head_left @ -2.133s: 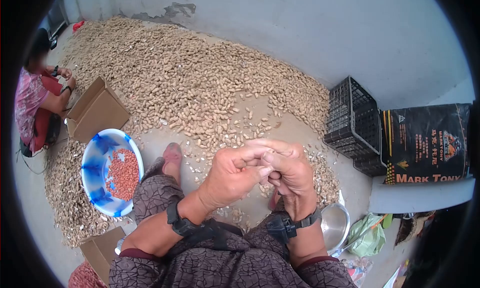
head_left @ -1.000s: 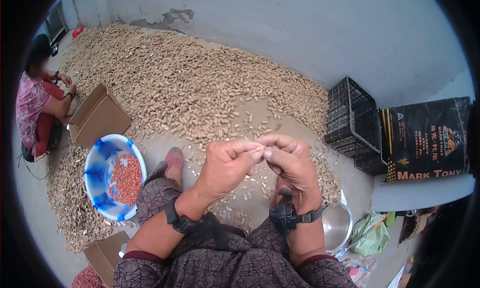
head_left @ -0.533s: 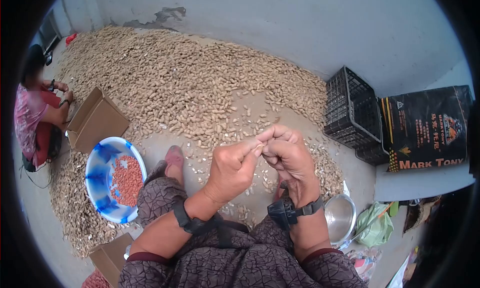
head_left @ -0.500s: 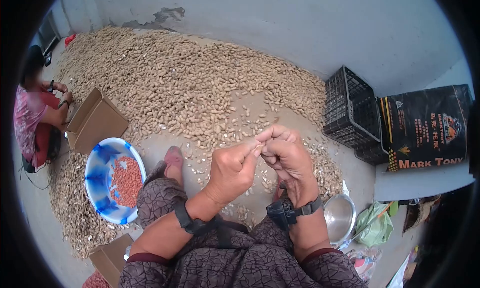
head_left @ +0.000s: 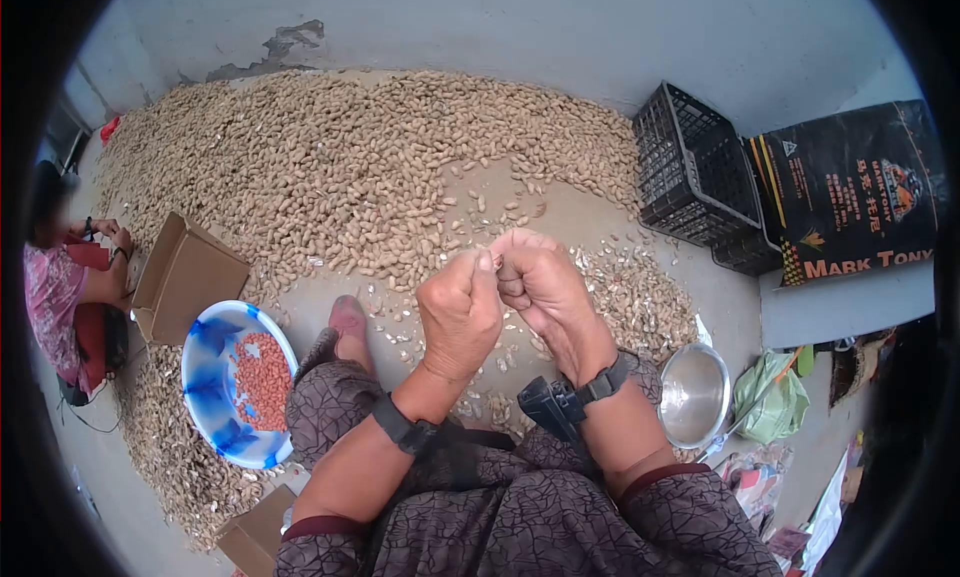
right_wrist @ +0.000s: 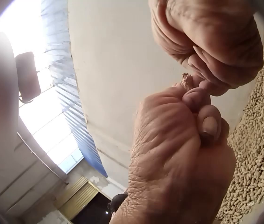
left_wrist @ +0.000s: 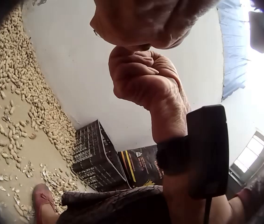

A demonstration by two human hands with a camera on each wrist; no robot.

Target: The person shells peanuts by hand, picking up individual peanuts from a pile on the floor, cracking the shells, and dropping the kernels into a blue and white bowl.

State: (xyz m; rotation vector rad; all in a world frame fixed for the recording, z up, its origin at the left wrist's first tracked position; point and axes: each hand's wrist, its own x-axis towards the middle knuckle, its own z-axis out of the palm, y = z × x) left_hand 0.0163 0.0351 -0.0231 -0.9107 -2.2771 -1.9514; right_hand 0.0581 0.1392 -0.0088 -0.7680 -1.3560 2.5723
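Observation:
Both hands meet in front of the body, fingertips together. My left hand (head_left: 460,307) pinches a peanut between thumb and forefinger, largely hidden by the fingers. Against it, my right hand (head_left: 548,289) grips from the other side with its fingers curled in. A reddish speck shows between the thumbs in the head view. From the right wrist, a rough tan bit of peanut shell (right_wrist: 186,81) sticks out between the fingertips. Beyond the hands spreads a large heap of unshelled peanuts (head_left: 350,177). A blue-and-white basin (head_left: 203,402) at left holds red shelled peanuts (head_left: 262,379).
Broken shells (head_left: 185,467) lie piled left of the basin. An open cardboard box (head_left: 200,287) stands behind it, with another person (head_left: 65,287) crouching at far left. On the right are a black crate (head_left: 690,167), a black sack (head_left: 850,192), a metal bowl (head_left: 695,397) and a green bag (head_left: 772,397).
The fingers have shifted from overlapping to a close tip-to-tip pinch, and a reddish bit now shows between them. The head view has tilted, so the surroundings sit differently in the frame.

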